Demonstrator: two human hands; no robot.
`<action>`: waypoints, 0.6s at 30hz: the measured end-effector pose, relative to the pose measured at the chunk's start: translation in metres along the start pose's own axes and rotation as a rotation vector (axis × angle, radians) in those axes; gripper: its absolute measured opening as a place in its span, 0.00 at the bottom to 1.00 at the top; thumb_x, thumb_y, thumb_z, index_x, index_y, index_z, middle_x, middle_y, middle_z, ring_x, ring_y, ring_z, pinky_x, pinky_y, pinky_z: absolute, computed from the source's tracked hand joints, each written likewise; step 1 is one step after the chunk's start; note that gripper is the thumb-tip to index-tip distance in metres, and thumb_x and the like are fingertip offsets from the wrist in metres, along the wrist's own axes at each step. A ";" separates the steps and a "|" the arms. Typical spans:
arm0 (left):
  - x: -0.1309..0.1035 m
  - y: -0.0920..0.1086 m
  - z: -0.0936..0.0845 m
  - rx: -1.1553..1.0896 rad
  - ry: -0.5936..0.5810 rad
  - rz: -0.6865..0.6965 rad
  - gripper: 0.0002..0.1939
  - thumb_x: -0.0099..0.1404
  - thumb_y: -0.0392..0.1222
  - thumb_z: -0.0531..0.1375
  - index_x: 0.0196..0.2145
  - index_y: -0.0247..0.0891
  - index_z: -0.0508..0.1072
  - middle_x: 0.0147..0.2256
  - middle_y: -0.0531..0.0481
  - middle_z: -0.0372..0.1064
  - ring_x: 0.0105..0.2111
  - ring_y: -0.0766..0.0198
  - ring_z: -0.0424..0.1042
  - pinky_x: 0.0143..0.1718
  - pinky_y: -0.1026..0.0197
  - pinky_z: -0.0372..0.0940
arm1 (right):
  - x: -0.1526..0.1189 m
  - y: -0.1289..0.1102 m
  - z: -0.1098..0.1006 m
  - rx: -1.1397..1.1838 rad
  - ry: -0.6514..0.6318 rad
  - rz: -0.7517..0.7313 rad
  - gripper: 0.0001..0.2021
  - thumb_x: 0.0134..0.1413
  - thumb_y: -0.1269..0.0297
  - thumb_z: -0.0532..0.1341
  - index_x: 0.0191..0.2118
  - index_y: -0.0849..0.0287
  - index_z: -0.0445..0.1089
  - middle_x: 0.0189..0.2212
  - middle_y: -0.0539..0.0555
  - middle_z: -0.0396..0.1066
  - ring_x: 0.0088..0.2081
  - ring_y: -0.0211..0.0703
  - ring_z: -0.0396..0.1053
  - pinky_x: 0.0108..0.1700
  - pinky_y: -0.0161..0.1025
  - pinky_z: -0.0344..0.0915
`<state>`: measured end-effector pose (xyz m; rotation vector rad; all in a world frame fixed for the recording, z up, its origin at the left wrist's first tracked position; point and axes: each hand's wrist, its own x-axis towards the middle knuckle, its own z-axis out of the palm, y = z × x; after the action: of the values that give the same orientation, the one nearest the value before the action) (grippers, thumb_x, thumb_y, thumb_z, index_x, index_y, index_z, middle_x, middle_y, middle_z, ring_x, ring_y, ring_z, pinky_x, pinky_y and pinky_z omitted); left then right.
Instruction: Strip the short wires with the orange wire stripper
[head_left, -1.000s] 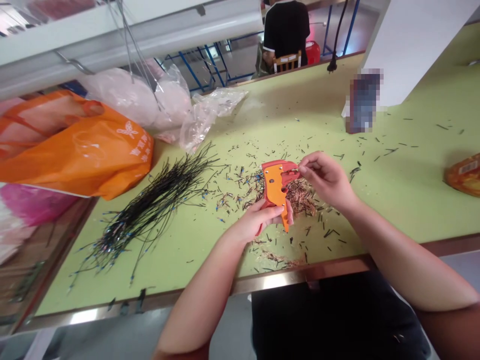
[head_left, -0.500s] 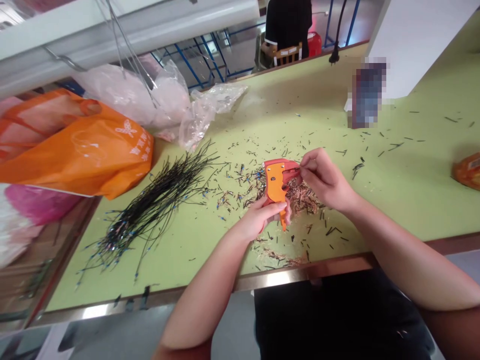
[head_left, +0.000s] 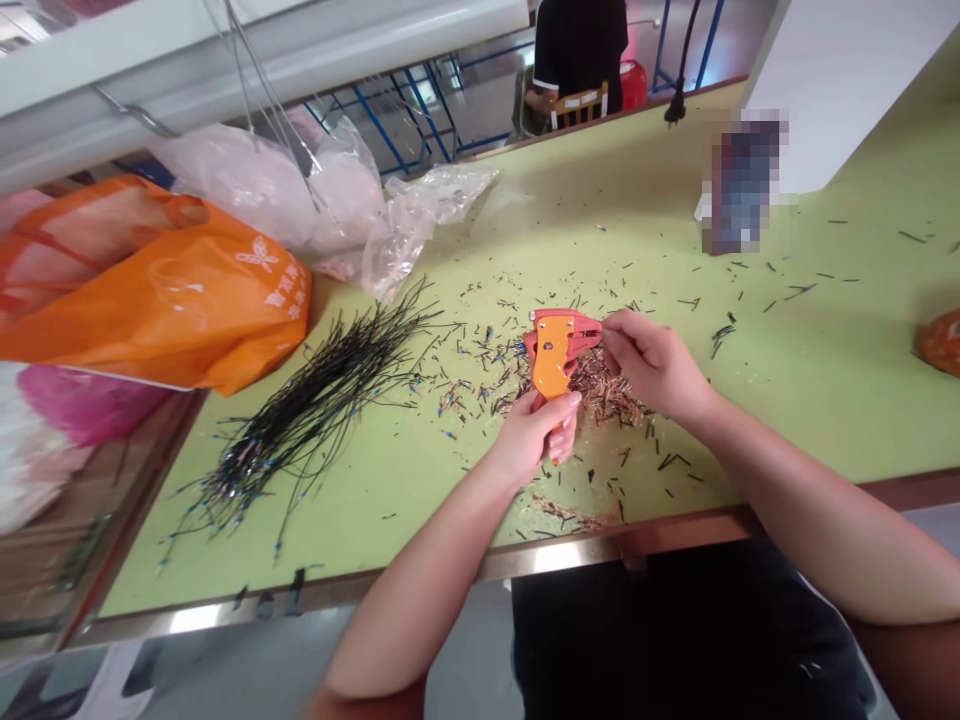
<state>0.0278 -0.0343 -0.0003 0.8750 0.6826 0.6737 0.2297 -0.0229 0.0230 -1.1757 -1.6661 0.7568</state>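
My left hand (head_left: 541,428) is wrapped round the handles of an orange and red wire stripper (head_left: 553,358), squeezing them together. The tool stands over the table with its red jaws pointing right. Right at the jaw tips, my right hand (head_left: 651,362) is closed in a pinch; what lies between thumb and fingers is too small to make out. Beneath both hands lies a heap of copper strands and black offcuts (head_left: 609,395). Off to the left rests a long bundle of black wires (head_left: 322,385), some with blue ends.
An orange bag (head_left: 247,300) and clear plastic bags (head_left: 345,190) occupy the back left of the green table (head_left: 420,500). A pixelated object (head_left: 744,188) leans by a white panel (head_left: 847,90). A plug (head_left: 675,105) hangs at the back edge. Beyond sits a person (head_left: 581,50).
My left hand has tightened round the wire stripper's handles, and they have come closer together. The tool's head has tipped slightly. My right hand stays pinched at the jaws, slightly lower.
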 end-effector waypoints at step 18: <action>-0.010 0.017 0.004 -0.308 -0.273 -0.027 0.17 0.60 0.50 0.71 0.36 0.34 0.74 0.25 0.54 0.65 0.23 0.69 0.68 0.27 0.64 0.71 | 0.001 -0.021 0.000 1.091 -0.015 0.378 0.08 0.65 0.63 0.64 0.33 0.55 0.69 0.18 0.40 0.42 0.20 0.34 0.34 0.20 0.33 0.39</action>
<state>0.0202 -0.0358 0.0187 0.6546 0.3333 0.6019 0.2219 -0.0289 0.0412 -0.6560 -0.7659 1.6251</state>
